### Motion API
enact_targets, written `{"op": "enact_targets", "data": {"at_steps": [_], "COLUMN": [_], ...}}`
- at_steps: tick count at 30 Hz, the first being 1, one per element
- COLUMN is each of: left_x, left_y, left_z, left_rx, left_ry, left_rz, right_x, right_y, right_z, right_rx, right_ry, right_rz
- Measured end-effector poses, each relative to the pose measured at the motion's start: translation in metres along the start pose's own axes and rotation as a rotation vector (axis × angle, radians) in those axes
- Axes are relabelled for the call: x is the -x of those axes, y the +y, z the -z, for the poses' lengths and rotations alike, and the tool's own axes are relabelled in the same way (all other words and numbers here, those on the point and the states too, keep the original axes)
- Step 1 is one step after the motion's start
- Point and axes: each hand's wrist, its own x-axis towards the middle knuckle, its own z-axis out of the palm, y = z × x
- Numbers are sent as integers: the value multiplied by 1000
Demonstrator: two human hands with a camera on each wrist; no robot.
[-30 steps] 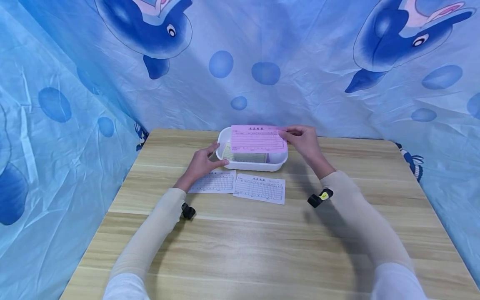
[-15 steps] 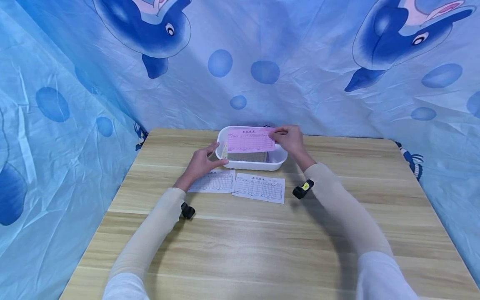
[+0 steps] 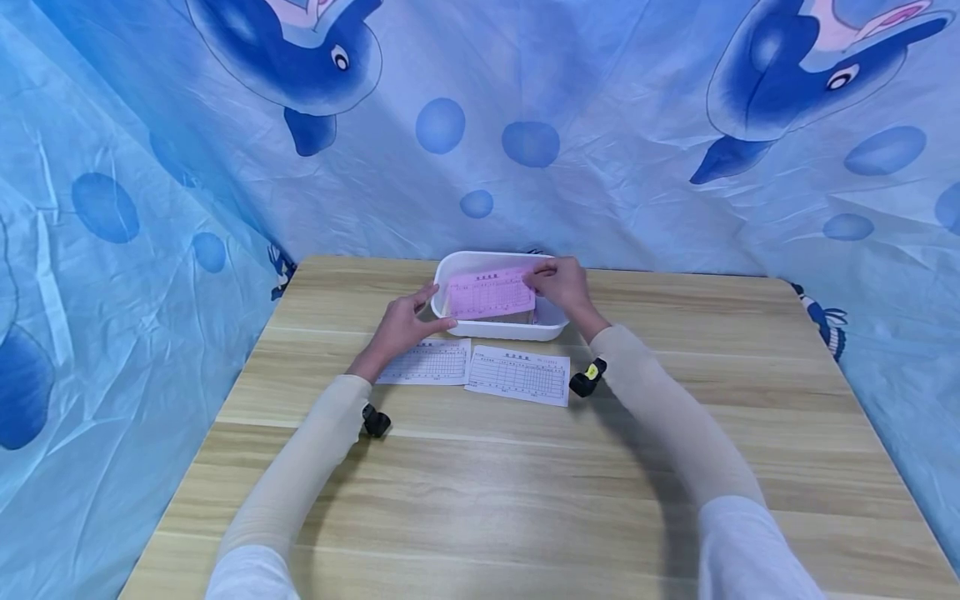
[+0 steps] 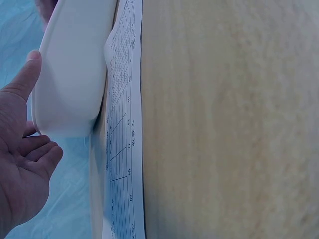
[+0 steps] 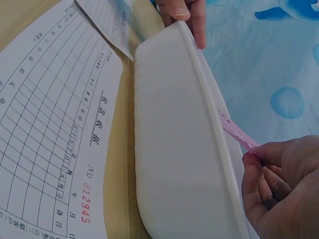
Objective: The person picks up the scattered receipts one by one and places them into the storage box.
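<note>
My right hand (image 3: 566,287) pinches the right end of a pink receipt slip (image 3: 489,295), which slants down inside a white plastic box (image 3: 502,332). In the right wrist view, thumb and fingertips hold the slip (image 5: 238,132) just beyond the box's rim. At the box's left end my left hand (image 3: 401,329) grips it, with the thumb on the front rim and the other fingers around the end. The left wrist view shows that thumb against the box wall (image 4: 75,64). Most of another slip in the box is covered by the pink one.
Two white receipt slips lie on the wooden table (image 3: 480,492) before the box, a left one (image 3: 438,365) partly behind my left hand and a right one (image 3: 517,375). A blue dolphin-print cloth (image 3: 480,108) hangs behind the table's far edge.
My right hand has moved left and lowered the pink slip from above the box into it, tilting it. The left hand has stayed on the box.
</note>
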Motion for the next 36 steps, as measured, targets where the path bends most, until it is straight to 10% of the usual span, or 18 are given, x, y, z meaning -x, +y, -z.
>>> {"op": "enact_targets", "data": {"at_steps": [21,36], "left_x": [0,1], "left_y": [1,3], "left_z": [1,-1], "left_rx": [5,-6], "left_ry": [-7,-2], "left_rz": [-5,1], "right_x": [5,58], "right_y": [-8,-26], "right_z": [32,80], "right_rx": [61,-75], "right_ry": [-41,-15], "right_rz": [116,224]}}
